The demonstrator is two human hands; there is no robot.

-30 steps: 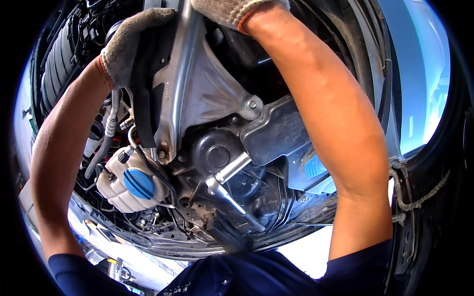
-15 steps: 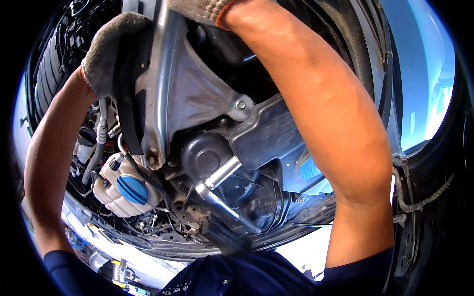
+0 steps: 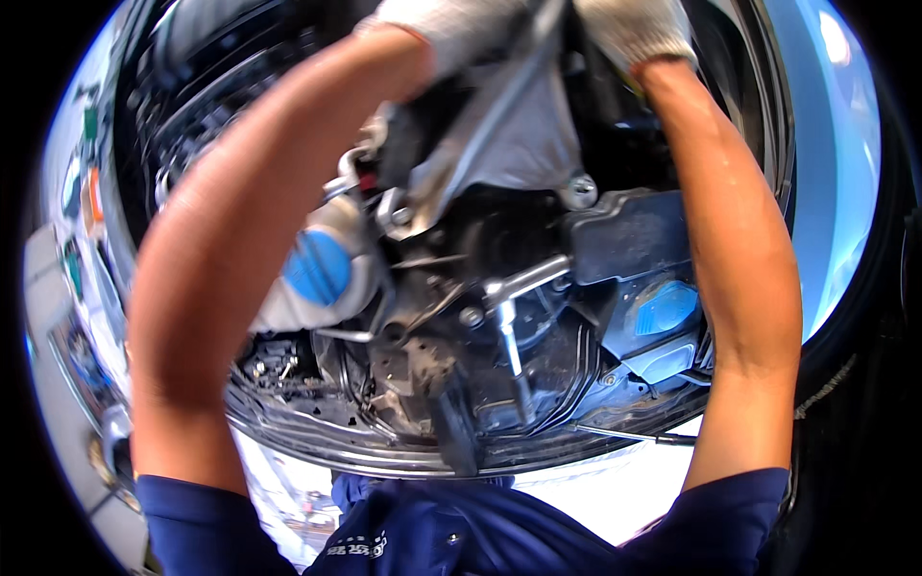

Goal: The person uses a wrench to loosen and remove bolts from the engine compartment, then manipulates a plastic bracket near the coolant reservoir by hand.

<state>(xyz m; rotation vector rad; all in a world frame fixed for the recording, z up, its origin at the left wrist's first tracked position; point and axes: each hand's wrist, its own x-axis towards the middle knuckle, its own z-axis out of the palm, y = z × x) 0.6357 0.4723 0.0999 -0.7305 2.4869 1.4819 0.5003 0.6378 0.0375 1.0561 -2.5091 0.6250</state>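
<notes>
Both my hands wear pale knit gloves and reach to the upper edge of the view. My left hand (image 3: 459,31) is blurred and lies beside the upper part of a grey metal brace (image 3: 514,154) in a car's engine bay. My right hand (image 3: 639,29) is just to the right of the brace. The fingers of both hands are smeared or cut off, so their grip cannot be made out. A bolt head (image 3: 582,188) sits in the brace's right lug. Below the brace, a chrome ratchet (image 3: 533,278) with a socket extension (image 3: 512,341) rests among the engine bay parts.
A white coolant tank with a blue cap (image 3: 319,269) is partly behind my left forearm. A black cover (image 3: 629,235) and another blue cap (image 3: 667,305) lie near my right forearm. The car's front edge (image 3: 384,461) runs before my body; a blue panel (image 3: 826,144) is at right.
The view has swung, and the engine bay appears further right and higher. My left hand has left the brace's left edge for its upper part. My right hand has moved to the brace's right.
</notes>
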